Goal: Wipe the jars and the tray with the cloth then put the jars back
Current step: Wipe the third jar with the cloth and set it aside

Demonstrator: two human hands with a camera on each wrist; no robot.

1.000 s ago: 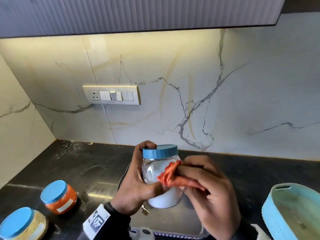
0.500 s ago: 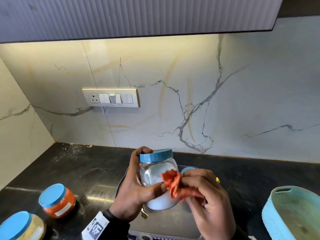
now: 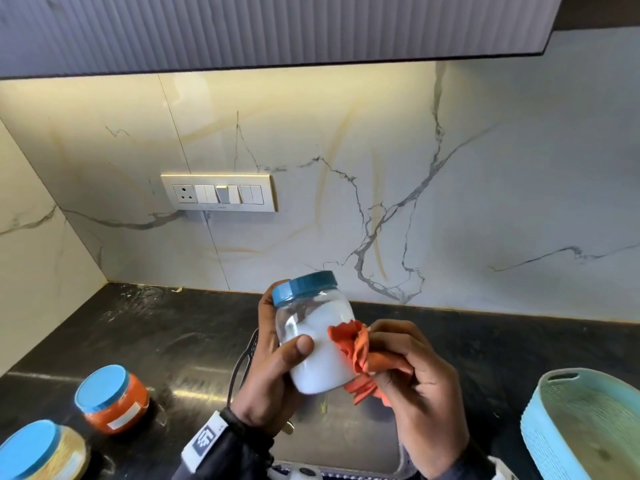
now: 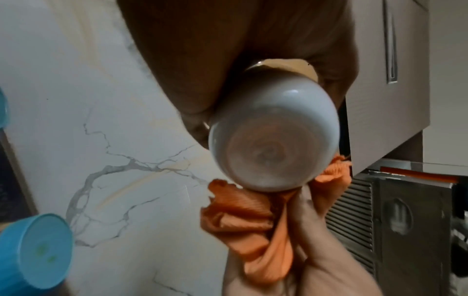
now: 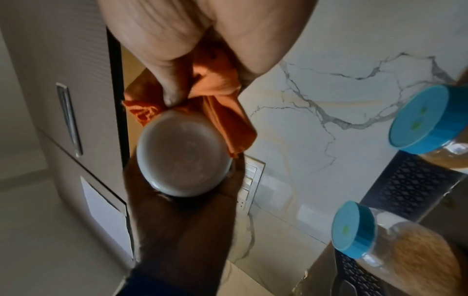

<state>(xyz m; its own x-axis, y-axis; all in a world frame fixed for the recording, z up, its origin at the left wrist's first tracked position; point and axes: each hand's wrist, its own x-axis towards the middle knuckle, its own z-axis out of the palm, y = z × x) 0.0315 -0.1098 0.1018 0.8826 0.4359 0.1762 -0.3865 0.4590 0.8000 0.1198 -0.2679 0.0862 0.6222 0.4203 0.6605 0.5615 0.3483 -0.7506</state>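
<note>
My left hand (image 3: 277, 362) grips a clear jar of white powder (image 3: 317, 344) with a blue lid, held above the counter and tilted with its lid leaning left. My right hand (image 3: 415, 386) holds a bunched orange cloth (image 3: 356, 358) and presses it against the jar's lower right side. The left wrist view shows the jar's base (image 4: 273, 144) with the cloth (image 4: 253, 220) under it. In the right wrist view my thumb pins the cloth (image 5: 220, 96) against the jar (image 5: 182, 158). A black perforated tray (image 3: 242, 368) lies beneath my hands, mostly hidden.
An orange-filled jar (image 3: 112, 398) and a tan-filled jar (image 3: 41, 452), both blue-lidded, stand on the dark counter at front left. Two more blue-lidded jars (image 5: 430, 120) (image 5: 380, 250) stand in the black tray (image 5: 410, 186). A light blue basket (image 3: 585, 427) sits at front right. The marble wall carries a switch panel (image 3: 220, 194).
The jar has tilted so its lid leans left. My right hand has slid the cloth from the jar's front round to its lower right side.
</note>
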